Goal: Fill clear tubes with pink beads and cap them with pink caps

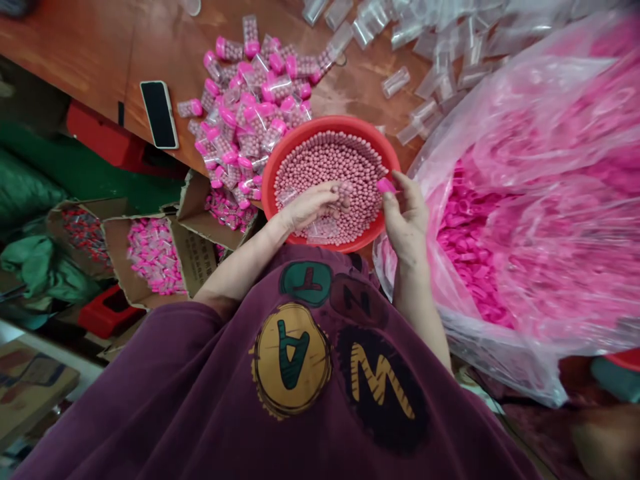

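Observation:
My left hand [313, 203] reaches over a red basin [269, 190] of small pink beads [330, 153]. Its fingers are closed round a small clear tube [345, 191] that seems to have beads in it, partly hidden by the fingers. At the basin's right rim, my right hand [410, 217] pinches a bright pink cap [385, 185] between thumb and fingers. The cap and the tube are apart. Another clear tube [321, 230] lies on the beads below my left hand.
Pink-capped tubes of beads [240, 127] are heaped behind and left of the basin. Empty clear tubes [395, 82] lie at the back right. A large plastic bag of pink caps [470, 247] stands right. A phone [160, 115] and cardboard boxes [195, 257] are left.

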`<state>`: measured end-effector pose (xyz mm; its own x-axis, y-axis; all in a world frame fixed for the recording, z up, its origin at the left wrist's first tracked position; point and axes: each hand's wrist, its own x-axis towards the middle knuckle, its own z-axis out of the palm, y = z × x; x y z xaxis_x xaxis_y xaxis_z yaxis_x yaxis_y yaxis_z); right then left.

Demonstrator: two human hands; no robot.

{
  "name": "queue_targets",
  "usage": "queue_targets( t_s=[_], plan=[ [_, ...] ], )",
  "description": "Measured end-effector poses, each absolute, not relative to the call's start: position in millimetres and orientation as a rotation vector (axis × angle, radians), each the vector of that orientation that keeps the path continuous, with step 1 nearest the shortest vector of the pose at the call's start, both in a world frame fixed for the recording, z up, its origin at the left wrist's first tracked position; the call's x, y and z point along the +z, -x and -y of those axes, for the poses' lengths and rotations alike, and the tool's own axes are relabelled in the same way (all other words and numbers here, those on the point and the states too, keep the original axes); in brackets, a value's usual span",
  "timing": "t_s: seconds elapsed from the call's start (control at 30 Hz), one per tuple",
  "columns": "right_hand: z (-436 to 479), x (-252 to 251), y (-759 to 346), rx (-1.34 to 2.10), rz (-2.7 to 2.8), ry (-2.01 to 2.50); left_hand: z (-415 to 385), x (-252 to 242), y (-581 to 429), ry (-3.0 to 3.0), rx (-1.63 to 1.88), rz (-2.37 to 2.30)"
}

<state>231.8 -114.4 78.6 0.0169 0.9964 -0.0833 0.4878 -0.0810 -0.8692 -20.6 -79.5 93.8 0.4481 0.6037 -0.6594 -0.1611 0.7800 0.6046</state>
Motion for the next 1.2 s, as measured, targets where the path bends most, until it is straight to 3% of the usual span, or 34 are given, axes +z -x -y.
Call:
queue_targets(
  t_s=[0.27,0.5,0.6,0.73,0.9,1.03,1.2],
  plan=[
    [94.0,121.0,-192.3,1.153,1.68,1.483,78.5,115.0,18.8,-0.5,0.515,-0.993],
    [92.5,103.1,-209.3,1.004,2.073,1.492,84.3,94.0,25.5,-0.501,0.467,-1.162],
    [95.0,97.0,-205.9,0.869,1.941,1.599,88.4,96.1,23.8,-0.43,0.514,-1.17],
    [100.5,104.1,-191.5,0.954,1.695,1.497,90.5,116.3,18.1,-0.306,0.541,-1.029],
    [99.3,113.6,-192.3,1.048,1.816,1.447,88.3,132.9,13.9,-0.211,0.582,-0.999],
    [97.8,106.0,-204.3,0.934,1.92,1.509,86.8,131.2,16.4,-0.195,0.586,-1.039],
    [104.6,99.1,-199.7,0.965,1.731,1.498,86.2,130.2,17.3,-0.192,0.561,-1.037]
  ],
)
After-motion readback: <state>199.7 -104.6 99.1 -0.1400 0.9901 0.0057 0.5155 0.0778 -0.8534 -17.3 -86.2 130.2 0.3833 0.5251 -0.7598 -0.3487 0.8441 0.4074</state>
